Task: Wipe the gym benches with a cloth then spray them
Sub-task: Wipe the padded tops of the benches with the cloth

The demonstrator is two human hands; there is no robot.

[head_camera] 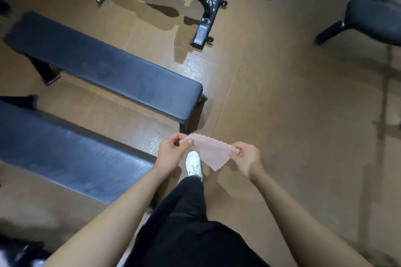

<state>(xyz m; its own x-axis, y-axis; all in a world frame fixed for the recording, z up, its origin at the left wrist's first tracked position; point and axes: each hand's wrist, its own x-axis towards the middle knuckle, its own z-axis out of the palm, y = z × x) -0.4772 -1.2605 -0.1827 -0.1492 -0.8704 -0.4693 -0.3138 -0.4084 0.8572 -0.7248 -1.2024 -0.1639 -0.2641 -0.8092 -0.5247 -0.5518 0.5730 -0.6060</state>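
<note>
A small pink cloth [211, 154] hangs stretched between my two hands above the floor. My left hand [171, 151] pinches its left corner and my right hand [246, 158] pinches its right corner. Two flat dark padded gym benches lie to my left: the nearer bench [65, 147] runs beside my left forearm, and the farther bench [108, 69] ends just beyond my hands. Both hands are off the benches. No spray bottle is in view.
An adjustable bench on a black frame [201, 6] stands at the top centre. Another dark padded seat [373, 17] is at the top right. My black trouser leg and white shoe [193, 163] are below the cloth. Brown floor stretches to the right.
</note>
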